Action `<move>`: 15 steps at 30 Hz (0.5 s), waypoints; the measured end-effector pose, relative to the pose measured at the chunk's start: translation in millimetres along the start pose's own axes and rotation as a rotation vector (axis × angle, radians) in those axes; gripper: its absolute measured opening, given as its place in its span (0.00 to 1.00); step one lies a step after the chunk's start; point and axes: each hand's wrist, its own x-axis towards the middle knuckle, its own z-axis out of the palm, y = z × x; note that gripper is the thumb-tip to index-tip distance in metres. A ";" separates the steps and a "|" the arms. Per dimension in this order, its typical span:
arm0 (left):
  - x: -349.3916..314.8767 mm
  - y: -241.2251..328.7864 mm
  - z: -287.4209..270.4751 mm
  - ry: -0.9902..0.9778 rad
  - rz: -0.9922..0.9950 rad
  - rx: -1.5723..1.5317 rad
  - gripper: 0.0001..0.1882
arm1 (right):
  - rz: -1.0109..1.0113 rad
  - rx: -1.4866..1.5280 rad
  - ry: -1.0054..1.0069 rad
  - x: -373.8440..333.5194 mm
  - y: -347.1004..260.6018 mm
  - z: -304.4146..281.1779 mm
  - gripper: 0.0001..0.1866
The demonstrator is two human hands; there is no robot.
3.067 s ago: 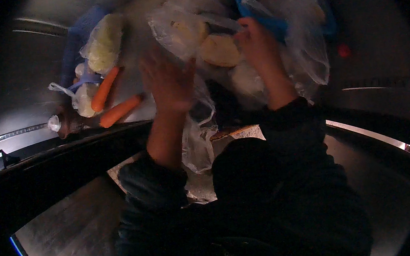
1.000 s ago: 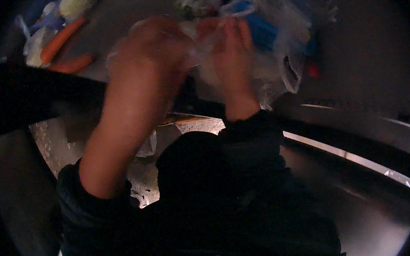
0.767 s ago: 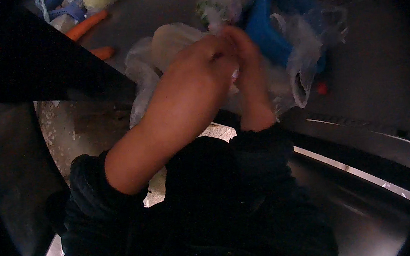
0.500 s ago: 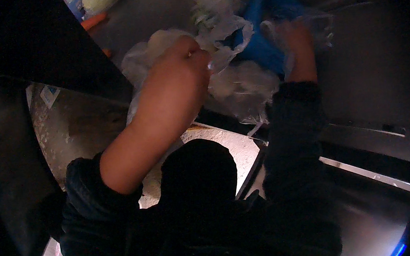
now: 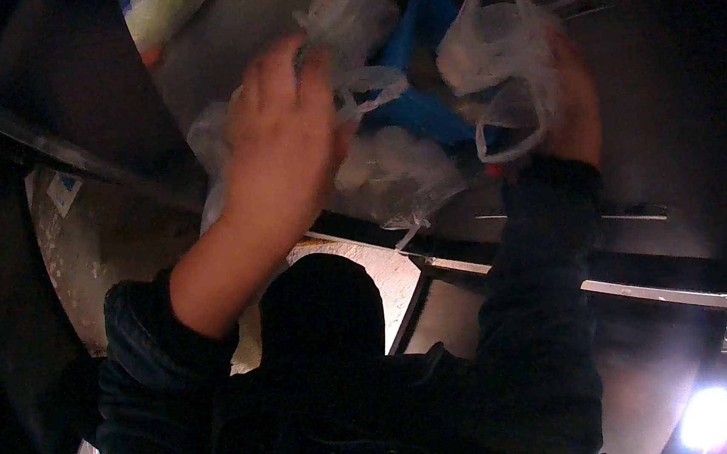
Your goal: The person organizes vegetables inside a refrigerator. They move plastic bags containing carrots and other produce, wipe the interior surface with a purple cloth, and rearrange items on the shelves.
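Note:
My left hand [image 5: 279, 131] is over the clear plastic bags with its fingers spread, slightly blurred; a handle loop [image 5: 374, 88] shows just right of it. Beneath it is part of a clear bag [image 5: 212, 141]. My right hand [image 5: 575, 95] grips a whitish plastic carrier bag [image 5: 499, 54] from its right side; its fingertips are hidden behind the bag. Both handle loops of that bag face me, and pale contents show through. Between my hands lie a blue plastic bag [image 5: 423, 111] and a knotted clear bag [image 5: 393, 169] of pale, rounded items.
Another clear bag [image 5: 351, 14] lies farther back. At the far left are a pale green vegetable [image 5: 163, 12] and an orange piece [image 5: 152, 54]. A dark panel [image 5: 72, 105] rises on the left. The dark metal surface [image 5: 643, 94] extends right, with light edge strips [image 5: 659, 291] nearer me.
My left hand has opened from a closed grip, its fingers now spread. My right hand has shifted right, and the whitish carrier bag now stands out at its left side. The view has shifted slightly.

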 end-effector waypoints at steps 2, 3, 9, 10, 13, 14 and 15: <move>10.0 13.2 -3.4 -0.025 0.063 -0.217 0.32 | 0.195 0.426 0.130 4.6 -10.0 -5.9 0.19; 14.0 19.4 -4.1 -0.099 -0.129 -0.529 0.34 | 0.299 0.453 0.131 11.6 -14.7 -8.3 0.18; 33.3 31.5 22.3 -0.501 -1.152 -1.790 0.37 | 0.433 0.501 -0.033 12.5 -3.4 -35.8 0.17; 28.5 25.0 34.2 -0.586 -1.092 -2.028 0.35 | 0.449 0.469 -0.043 11.3 -6.4 -29.9 0.17; 12.2 8.5 54.6 -0.799 -0.911 -2.544 0.27 | 0.503 0.368 -0.064 1.8 -18.0 -14.1 0.19; 5.5 1.3 57.3 -0.771 -0.925 -2.495 0.27 | 0.327 0.220 -0.116 -1.4 -24.3 -8.8 0.20; -1.9 -5.0 62.0 -0.755 -0.942 -2.449 0.27 | 0.155 0.069 -0.158 -6.7 -31.4 -4.9 0.23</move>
